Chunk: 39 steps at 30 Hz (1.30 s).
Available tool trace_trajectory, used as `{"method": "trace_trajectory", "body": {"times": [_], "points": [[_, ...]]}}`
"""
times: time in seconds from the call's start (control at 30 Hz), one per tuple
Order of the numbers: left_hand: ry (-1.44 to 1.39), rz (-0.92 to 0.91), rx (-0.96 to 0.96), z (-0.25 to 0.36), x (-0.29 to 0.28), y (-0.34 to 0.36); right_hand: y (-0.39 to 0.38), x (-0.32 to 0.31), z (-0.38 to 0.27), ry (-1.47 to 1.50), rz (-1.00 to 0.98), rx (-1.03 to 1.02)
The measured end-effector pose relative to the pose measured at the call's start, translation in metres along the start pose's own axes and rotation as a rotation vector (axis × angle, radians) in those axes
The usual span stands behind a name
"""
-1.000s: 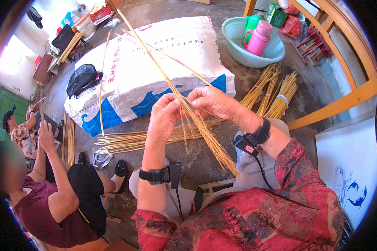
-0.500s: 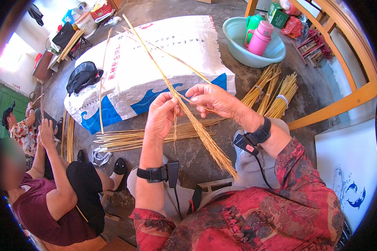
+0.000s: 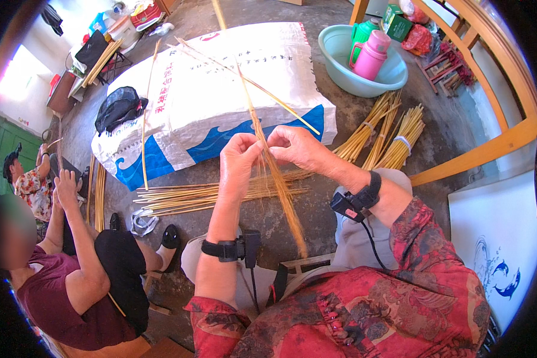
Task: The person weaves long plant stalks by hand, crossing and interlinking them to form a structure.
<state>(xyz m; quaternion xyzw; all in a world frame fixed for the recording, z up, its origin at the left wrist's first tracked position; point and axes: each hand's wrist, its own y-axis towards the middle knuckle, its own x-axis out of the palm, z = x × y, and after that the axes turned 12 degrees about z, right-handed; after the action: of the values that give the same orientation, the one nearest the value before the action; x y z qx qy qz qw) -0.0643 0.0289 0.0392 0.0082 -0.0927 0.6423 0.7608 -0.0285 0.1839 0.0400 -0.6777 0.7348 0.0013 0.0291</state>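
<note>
A long straw-coloured stalk with a bushy seed head (image 3: 285, 200), like broomcorn, stands between my hands, its stem running up and away and its head hanging toward my lap. It is smeared by motion. My left hand (image 3: 238, 160) pinches it from the left, thumb against fingers. On the other side, my right hand (image 3: 301, 149) also closes on it at the same height, fingertips nearly meeting the left ones. Beyond them, a loose stalk (image 3: 268, 95) lies slanting across a large white sack (image 3: 232, 65) with blue wave print. Below my hands, a pile of stalks (image 3: 185, 198) lies on the floor.
Tied stalk bundles (image 3: 403, 140) lie to the right, below a pale blue basin (image 3: 364, 86) holding a pink flask (image 3: 373, 55) and a green one. A wooden frame (image 3: 477, 152) stands at the right. Two people sit at the left, the nearer in a maroon top (image 3: 71, 298). A black bag (image 3: 120, 110) rests on the sack.
The stalk has swung more upright, its head shifting left and its stem right. My left hand has moved slightly right, closer to my right hand. The loose stalk on the sack is more exposed.
</note>
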Motion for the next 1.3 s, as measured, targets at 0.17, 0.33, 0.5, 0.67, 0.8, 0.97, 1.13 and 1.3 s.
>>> {"method": "trace_trajectory", "body": {"times": [0.17, 0.33, 0.5, 0.67, 0.8, 0.97, 1.13, 1.3], "points": [[0.056, -0.008, 0.052, -0.001, 0.004, -0.002, 0.004, -0.004, 0.003, 0.021, -0.04, 0.103], [0.002, -0.014, -0.036, -0.005, -0.001, -0.001, 0.003, 0.0, -0.001, 0.0, -0.025, 0.079], [-0.149, -0.046, -0.148, -0.002, 0.001, -0.005, 0.004, 0.0, -0.002, -0.228, -0.034, -0.029], [-0.254, -0.07, -0.218, -0.007, -0.007, -0.002, 0.0, 0.0, -0.008, 0.026, -0.061, 0.056], [-0.334, -0.081, -0.235, -0.007, -0.008, 0.0, 0.0, -0.005, -0.007, 0.064, -0.145, 0.114], [-0.321, -0.091, -0.235, -0.004, -0.009, -0.002, -0.001, -0.008, -0.008, 0.205, -0.207, 0.234], [-0.319, -0.097, -0.216, -0.005, -0.011, 0.0, -0.004, -0.005, -0.008, 0.269, -0.2, 0.319], [-0.269, -0.06, -0.178, -0.006, -0.009, -0.001, -0.007, -0.002, -0.004, 0.214, -0.159, 0.286]]}}
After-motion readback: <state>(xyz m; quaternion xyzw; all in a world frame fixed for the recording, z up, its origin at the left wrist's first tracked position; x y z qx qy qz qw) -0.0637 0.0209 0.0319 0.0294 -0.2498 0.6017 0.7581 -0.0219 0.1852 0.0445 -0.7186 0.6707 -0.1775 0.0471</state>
